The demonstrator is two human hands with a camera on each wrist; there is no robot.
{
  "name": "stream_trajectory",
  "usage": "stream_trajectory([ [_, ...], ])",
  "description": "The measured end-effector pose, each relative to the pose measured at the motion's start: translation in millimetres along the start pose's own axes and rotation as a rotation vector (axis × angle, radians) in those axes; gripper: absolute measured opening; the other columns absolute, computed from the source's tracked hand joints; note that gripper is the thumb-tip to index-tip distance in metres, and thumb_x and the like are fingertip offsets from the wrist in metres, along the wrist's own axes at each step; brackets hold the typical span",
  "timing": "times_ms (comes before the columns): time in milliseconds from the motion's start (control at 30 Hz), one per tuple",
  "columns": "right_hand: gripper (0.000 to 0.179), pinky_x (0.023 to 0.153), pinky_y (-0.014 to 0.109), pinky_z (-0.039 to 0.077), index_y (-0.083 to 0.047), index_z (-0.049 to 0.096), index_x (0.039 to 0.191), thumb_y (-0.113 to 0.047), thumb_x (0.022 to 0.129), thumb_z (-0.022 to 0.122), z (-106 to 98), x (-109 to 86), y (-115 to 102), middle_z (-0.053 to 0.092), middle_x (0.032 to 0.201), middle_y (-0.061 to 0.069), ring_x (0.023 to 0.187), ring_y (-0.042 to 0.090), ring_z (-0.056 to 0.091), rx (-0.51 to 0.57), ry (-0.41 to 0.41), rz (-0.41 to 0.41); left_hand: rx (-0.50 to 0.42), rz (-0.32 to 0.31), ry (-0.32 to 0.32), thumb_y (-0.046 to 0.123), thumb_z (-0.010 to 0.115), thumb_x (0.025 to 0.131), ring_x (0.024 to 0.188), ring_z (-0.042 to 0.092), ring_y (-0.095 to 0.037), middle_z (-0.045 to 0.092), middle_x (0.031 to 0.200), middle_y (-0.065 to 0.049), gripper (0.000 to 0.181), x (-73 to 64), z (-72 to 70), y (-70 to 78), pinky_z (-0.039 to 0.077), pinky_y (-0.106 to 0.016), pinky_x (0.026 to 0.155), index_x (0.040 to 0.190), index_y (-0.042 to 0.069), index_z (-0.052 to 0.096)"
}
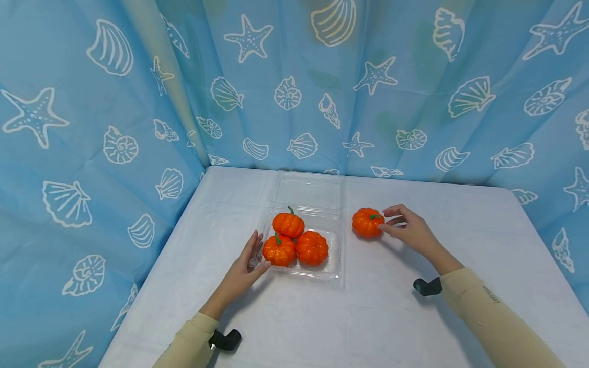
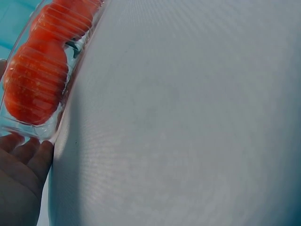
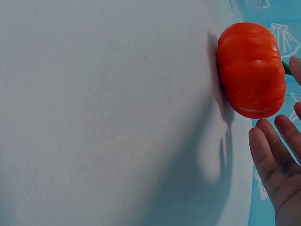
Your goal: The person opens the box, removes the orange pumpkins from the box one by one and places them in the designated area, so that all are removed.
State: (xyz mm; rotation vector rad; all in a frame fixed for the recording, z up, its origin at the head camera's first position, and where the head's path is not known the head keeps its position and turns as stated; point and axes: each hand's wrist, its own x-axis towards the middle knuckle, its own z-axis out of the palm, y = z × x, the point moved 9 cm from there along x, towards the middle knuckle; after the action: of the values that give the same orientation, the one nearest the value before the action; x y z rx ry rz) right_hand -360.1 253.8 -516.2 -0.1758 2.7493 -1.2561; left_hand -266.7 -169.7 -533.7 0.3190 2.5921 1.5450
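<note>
Three small orange pumpkins with green stems sit together in a clear plastic clamshell box (image 1: 335, 255): a back one (image 1: 288, 225), a front left one (image 1: 279, 251) and a front right one (image 1: 312, 248). My left hand (image 1: 240, 271) rests at the box's front left corner, its extended fingers along the left wall and its thumb at the front rim. A fourth pumpkin (image 1: 366, 223) stands on the table, right of the box. Beside it is my right hand (image 1: 411, 231), fingers spread and lightly bent. In the right wrist view its thumb (image 3: 296, 70) is near the green stem.
The box's lid (image 1: 307, 190) lies folded back behind it. A white cloth covers the table (image 1: 294, 327). Blue curtains (image 1: 267, 117) with shell and starfish prints hang behind and along the left. A dark wrist device (image 1: 428, 287) sits at each sleeve.
</note>
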Motion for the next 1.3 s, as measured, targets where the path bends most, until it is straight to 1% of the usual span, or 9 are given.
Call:
stream_trajectory([
  [167,0.059,0.094,0.052,0.056,-0.006,0.051,0.138,-0.041,0.095,0.072,-6,-3.0,-8,0.056,0.135,0.018,0.116,0.037,0.059,0.003,0.018,-0.007,-0.006,0.000,-0.001,0.036,0.069,0.097,0.151,0.030,-0.026,0.030,0.166,-0.003,0.091,0.4,0.4,-0.6,0.026,-0.054,0.120,0.165,0.017,0.011],
  [367,0.051,0.101,0.055,0.051,-0.004,0.052,0.136,-0.030,0.096,0.072,-12,-2.6,-20,0.058,0.133,0.018,0.115,0.035,0.060,-0.001,0.047,-0.068,-0.010,0.001,-0.007,0.035,0.069,0.097,0.151,0.030,-0.027,0.029,0.166,-0.004,0.091,0.0,0.6,-0.3,0.026,-0.054,0.120,0.165,0.017,0.011],
  [433,0.050,0.101,0.054,0.051,-0.005,0.053,0.135,-0.030,0.096,0.072,-13,-1.8,-25,0.059,0.132,0.018,0.115,0.033,0.060,-0.007,0.057,-0.096,-0.011,-0.001,-0.009,0.035,0.069,0.097,0.151,0.030,-0.027,0.029,0.166,-0.004,0.091,-0.3,0.6,-0.1,0.027,-0.054,0.119,0.165,0.017,0.011],
  [533,0.049,0.099,0.043,0.054,-0.007,0.055,0.134,-0.033,0.096,0.072,-14,-1.0,-34,0.061,0.131,0.017,0.113,0.031,0.062,-0.021,0.069,-0.133,-0.012,-0.007,-0.012,0.035,0.069,0.097,0.151,0.030,-0.026,0.029,0.166,-0.003,0.092,-1.1,0.3,0.6,0.028,-0.054,0.119,0.165,0.018,0.011],
  [667,0.045,0.098,0.043,0.055,-0.008,0.056,0.131,-0.031,0.096,0.073,-16,-1.0,-50,0.062,0.131,0.018,0.112,0.030,0.062,-0.016,0.079,-0.176,-0.013,-0.006,-0.014,0.035,0.069,0.097,0.152,0.028,-0.026,0.029,0.166,-0.003,0.092,-1.0,0.2,1.2,0.028,-0.054,0.119,0.165,0.018,0.011],
  [700,0.045,0.099,0.047,0.054,-0.008,0.056,0.131,-0.030,0.096,0.073,-16,-0.8,-54,0.062,0.130,0.018,0.112,0.031,0.062,-0.013,0.079,-0.184,-0.014,-0.006,-0.014,0.035,0.069,0.097,0.152,0.028,-0.026,0.029,0.166,-0.003,0.091,-0.9,0.0,1.4,0.027,-0.054,0.119,0.165,0.018,0.011],
  [767,0.045,0.100,0.055,0.052,-0.006,0.056,0.131,-0.028,0.096,0.073,-15,-0.2,-62,0.062,0.130,0.018,0.112,0.032,0.062,-0.001,0.074,-0.197,-0.015,-0.006,-0.014,0.035,0.069,0.097,0.152,0.029,-0.027,0.029,0.166,-0.003,0.091,-0.6,0.1,1.4,0.028,-0.055,0.119,0.165,0.017,0.011],
  [1133,0.046,0.100,0.053,0.052,-0.005,0.056,0.132,-0.023,0.094,0.075,-3,7.6,-89,0.062,0.129,0.014,0.113,0.031,0.061,0.035,0.015,-0.219,-0.011,-0.028,-0.017,0.035,0.070,0.097,0.151,0.030,-0.026,0.029,0.166,-0.003,0.092,-0.1,0.5,2.5,0.027,-0.053,0.120,0.165,0.019,0.011],
  [1300,0.045,0.100,0.051,0.053,-0.008,0.058,0.131,-0.027,0.094,0.076,5,11.7,-101,0.062,0.130,0.012,0.113,0.029,0.061,0.066,-0.020,-0.224,-0.020,-0.017,-0.016,0.033,0.070,0.097,0.151,0.031,-0.026,0.029,0.166,-0.004,0.092,0.2,1.1,2.9,0.027,-0.053,0.120,0.165,0.018,0.011],
])
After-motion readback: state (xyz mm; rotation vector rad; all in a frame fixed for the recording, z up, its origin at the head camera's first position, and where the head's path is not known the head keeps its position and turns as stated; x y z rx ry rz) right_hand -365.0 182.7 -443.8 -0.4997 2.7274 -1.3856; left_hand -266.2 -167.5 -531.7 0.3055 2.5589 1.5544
